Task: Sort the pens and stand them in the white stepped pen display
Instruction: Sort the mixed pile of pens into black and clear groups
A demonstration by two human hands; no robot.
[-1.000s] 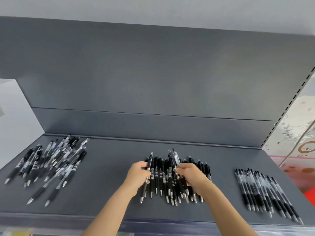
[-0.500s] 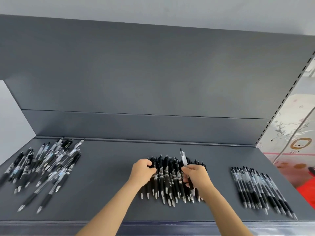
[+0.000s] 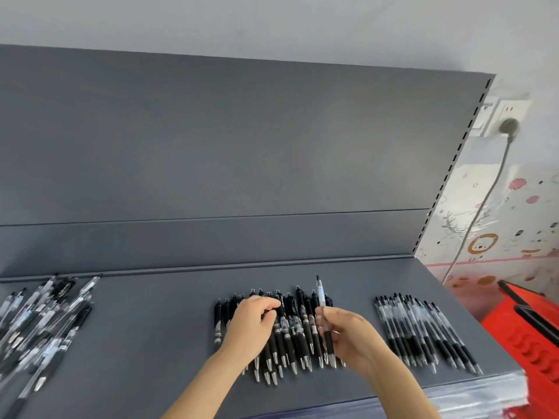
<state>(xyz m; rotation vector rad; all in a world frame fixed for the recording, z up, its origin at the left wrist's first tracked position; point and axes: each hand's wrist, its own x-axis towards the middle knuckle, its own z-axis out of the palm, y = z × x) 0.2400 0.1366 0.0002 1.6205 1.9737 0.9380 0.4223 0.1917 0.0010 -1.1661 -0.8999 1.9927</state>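
The shelf [image 3: 151,343] carries everything. A loose heap [image 3: 39,322] of mixed pens lies at its left end, a pile [image 3: 290,328] of black ones sits mid-shelf near the front edge, and a tidy row [image 3: 423,331] of clear ones lies toward the right end. The white display is not in view, so you are probably sorting, not standing pens yet.

Your left hand [image 3: 254,325] rests on the pile with fingers curled over the clicker ends; whether it grips any pen cannot be told. Your right hand [image 3: 354,337] pinches one clear-barrelled pen [image 3: 321,297] just above its dark grip. It is lifted over the pile's right side, with the clicker pointing to the back of the shelf and the tip toward you.

Expect the pen to be light and stiff, with a smooth plastic barrel that can slide between your fingers. The rubber grip near the tip is probably the surer hold. The pile is the touchy part: round barrels lying side by side will likely roll toward the front edge if nudged, so lift the pen straight up rather than dragging it across its neighbours.
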